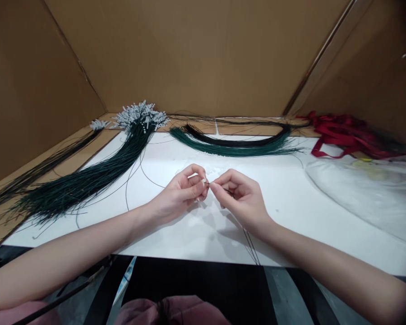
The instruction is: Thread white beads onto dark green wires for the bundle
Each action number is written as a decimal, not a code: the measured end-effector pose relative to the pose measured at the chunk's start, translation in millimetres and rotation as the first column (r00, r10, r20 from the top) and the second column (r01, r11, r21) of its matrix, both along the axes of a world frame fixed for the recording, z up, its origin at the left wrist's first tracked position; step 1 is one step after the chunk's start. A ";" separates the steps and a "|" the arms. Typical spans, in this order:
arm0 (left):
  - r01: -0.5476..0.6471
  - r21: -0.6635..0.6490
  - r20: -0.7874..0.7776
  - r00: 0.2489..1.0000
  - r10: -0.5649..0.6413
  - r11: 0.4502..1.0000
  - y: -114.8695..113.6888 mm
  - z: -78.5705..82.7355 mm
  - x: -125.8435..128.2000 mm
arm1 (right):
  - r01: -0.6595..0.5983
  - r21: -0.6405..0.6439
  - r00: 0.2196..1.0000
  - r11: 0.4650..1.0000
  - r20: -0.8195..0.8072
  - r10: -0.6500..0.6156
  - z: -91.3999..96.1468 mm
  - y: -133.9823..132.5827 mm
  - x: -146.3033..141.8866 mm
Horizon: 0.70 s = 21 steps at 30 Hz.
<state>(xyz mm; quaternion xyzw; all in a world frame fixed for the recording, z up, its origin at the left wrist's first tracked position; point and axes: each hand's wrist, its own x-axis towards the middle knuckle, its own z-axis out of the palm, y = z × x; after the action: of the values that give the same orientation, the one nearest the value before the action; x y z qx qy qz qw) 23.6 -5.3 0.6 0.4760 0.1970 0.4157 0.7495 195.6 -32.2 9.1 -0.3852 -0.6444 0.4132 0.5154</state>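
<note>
My left hand (181, 194) is closed in a pinch, with a small white bead (203, 181) between thumb and fingertips. Close against it, my right hand (243, 198) pinches thin dark wires (251, 246), whose tails hang below the palm toward the table's front edge. A short bit of wire spans the gap between the two pinches at the bead. Whether the wire passes through the bead is too small to tell. Small white beads (211, 169) lie scattered on the white board (291, 216) just behind my hands.
At the left lies a big bundle of dark green wires (98, 180) with white beaded tips (140, 116), beside a thinner bundle (54, 158). Green and black wires (233, 144) curve across the back. Red ribbon (348, 133) and a clear plastic bag (368, 194) sit right. Cardboard walls (196, 54) enclose the table.
</note>
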 end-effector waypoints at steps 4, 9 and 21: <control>-0.020 0.003 -0.005 1.000 0.020 1.000 1.2 -1.3 0.1 | -0.029 -0.057 0.999 0.998 -0.038 0.026 -0.4 0.9 -1.8; -0.059 0.009 -0.002 0.998 0.059 0.998 1.7 -3.3 0.6 | -0.076 -0.109 0.991 0.991 -0.115 0.063 -0.8 2.8 -3.5; 0.030 0.035 -0.021 0.999 -0.029 0.999 3.4 1.3 -0.4 | -0.090 -0.120 0.986 0.989 -0.150 0.072 1.5 3.3 -2.7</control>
<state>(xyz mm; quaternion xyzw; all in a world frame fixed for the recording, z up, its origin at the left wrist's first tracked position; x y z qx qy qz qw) 23.1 -1.9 1.9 0.4963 0.1900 0.4030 0.7451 192.9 -28.9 10.6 -0.3592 -0.5927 0.5008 0.5184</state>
